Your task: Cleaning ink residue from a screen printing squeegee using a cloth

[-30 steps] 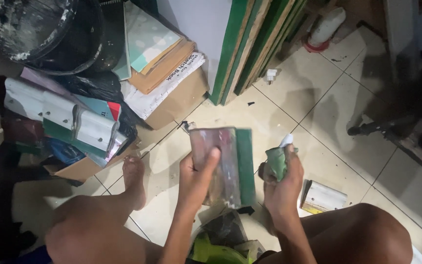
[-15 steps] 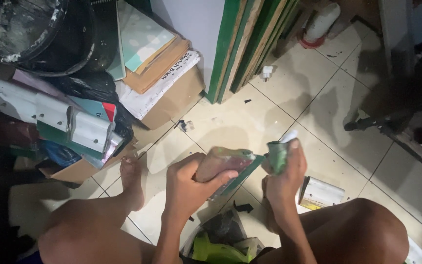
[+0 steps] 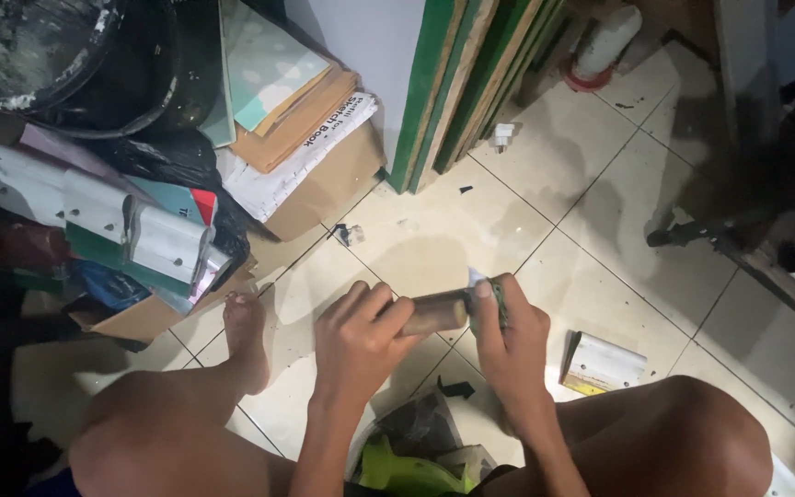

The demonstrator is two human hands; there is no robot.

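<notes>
Left hand: the left hand (image 3: 358, 339) is curled closed over the near end of a flat brownish piece (image 3: 434, 313), fingers on top and knuckles toward the camera.
Piece, place: the flat brownish piece runs crosswise between the two hands, held above the tiled floor (image 3: 434, 230), just in front of the person's knees.
Piece, look: seen edge-on it shows as a short tan-brown bar with a smooth, dull face; the green strip at its right end is partly hidden by fingers, and its full outline cannot be told.
Right hand: the right hand (image 3: 512, 342) is closed around the right end of the piece, thumb pressed on top, with a bit of greenish cloth or pad (image 3: 497, 299) held against it.
Contact: both hands touch the piece; the hands are close together, nearly meeting.
Left of the hands: a bare foot (image 3: 245, 333) rests on the floor, and beyond it a cardboard box (image 3: 324, 189) stacked with papers and a heap of bags.
Below the hands: a yellow-green bag (image 3: 397, 469) lies between the legs.
Right of the hands: a small white-and-yellow scraper-like tool (image 3: 602, 364) lies on the floor, near the right knee.
Behind: green-edged boards (image 3: 443, 83) lean upright against the wall.
</notes>
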